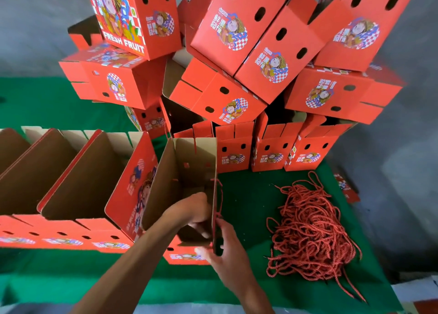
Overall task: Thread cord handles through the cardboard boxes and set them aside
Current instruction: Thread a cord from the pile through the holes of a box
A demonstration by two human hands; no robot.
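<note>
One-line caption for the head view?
Hands thread a red twisted cord through an open red cardboard box beside a loose cord pile.

Light: bright, even, soft shadows | Blur: fingers slightly smeared | Distortion: strong wide-angle bending at edges | Glare: none

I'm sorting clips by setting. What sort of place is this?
Probably a small packing workshop: printed fruit boxes piled high at the back, a heap of red cords on the green cloth, and both hands working at one open box.
</note>
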